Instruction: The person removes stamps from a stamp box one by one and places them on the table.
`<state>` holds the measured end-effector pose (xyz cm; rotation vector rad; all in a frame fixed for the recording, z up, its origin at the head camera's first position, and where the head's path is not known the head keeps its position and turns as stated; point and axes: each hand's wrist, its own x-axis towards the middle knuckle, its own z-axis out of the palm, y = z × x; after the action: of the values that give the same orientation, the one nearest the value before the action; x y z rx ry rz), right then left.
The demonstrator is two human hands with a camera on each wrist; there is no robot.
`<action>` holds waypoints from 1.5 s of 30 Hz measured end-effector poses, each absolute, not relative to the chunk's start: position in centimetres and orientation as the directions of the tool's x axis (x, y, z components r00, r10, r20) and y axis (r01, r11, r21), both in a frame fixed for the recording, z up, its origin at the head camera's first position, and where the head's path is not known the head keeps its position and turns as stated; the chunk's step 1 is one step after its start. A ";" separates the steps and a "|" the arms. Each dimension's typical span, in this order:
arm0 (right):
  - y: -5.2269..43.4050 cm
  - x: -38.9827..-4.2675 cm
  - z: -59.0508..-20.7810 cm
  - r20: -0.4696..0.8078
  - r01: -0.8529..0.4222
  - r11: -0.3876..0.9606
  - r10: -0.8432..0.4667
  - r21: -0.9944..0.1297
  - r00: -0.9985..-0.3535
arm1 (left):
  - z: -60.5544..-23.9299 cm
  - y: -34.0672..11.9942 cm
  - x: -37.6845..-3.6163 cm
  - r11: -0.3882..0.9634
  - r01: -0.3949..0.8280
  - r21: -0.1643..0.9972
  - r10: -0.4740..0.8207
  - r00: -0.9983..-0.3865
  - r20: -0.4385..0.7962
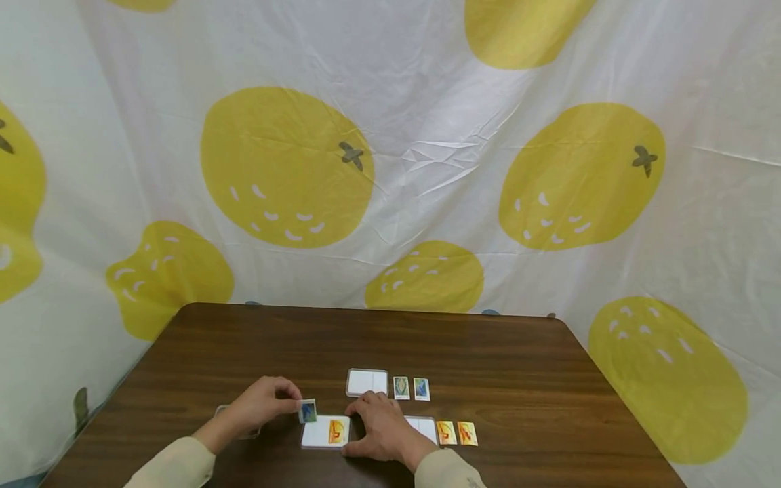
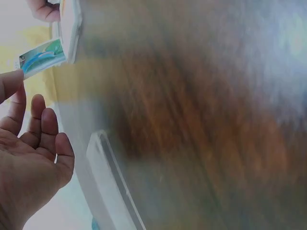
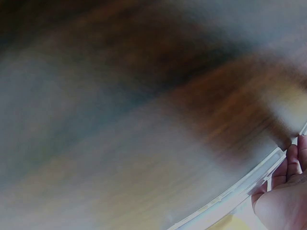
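Note:
My left hand point(image 1: 268, 401) pinches a small blue card point(image 1: 308, 411) just above the dark wooden table point(image 1: 488, 352); the same blue card point(image 2: 41, 57) shows at the fingertips of my left hand point(image 2: 29, 143) in the left wrist view. Below it lies a white tray point(image 1: 317, 434) with an orange card point(image 1: 336, 432) in its right half. My right hand point(image 1: 381, 428) rests on that tray's right edge, fingers curled against the rim. In the right wrist view my right hand point(image 3: 288, 187) touches the clear tray rim point(image 3: 240, 196).
A second white tray point(image 1: 367, 381) lies farther back with two blue-green cards point(image 1: 411, 388) beside it. Two orange cards point(image 1: 456, 433) lie right of my right hand, next to another white tray point(image 1: 425, 427). A clear lid point(image 1: 222, 411) sits under my left wrist. A lemon-print sheet point(image 1: 390, 156) hangs behind.

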<state>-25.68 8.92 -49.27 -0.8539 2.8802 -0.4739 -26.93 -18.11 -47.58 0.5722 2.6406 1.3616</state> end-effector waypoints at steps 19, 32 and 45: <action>9.0 -25.7 -49.2 -0.013 -0.511 0.798 -0.543 -0.319 -0.840 | -47.3 -21.7 -26.7 0.546 0.292 0.786 0.419 -0.907 0.045; 8.9 -25.6 -49.3 -0.008 -0.514 0.797 -0.544 -0.317 -0.839 | -48.0 -21.6 -26.9 0.645 0.338 0.685 0.383 -0.919 0.092; 8.9 -25.6 -49.2 -0.009 -0.516 0.797 -0.546 -0.314 -0.838 | -48.4 -20.9 -26.9 0.796 0.361 0.486 0.325 -0.932 0.160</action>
<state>-25.61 8.89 -49.22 -0.8545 2.8833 -0.4596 -26.93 -20.88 -48.36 0.5819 3.0411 0.8458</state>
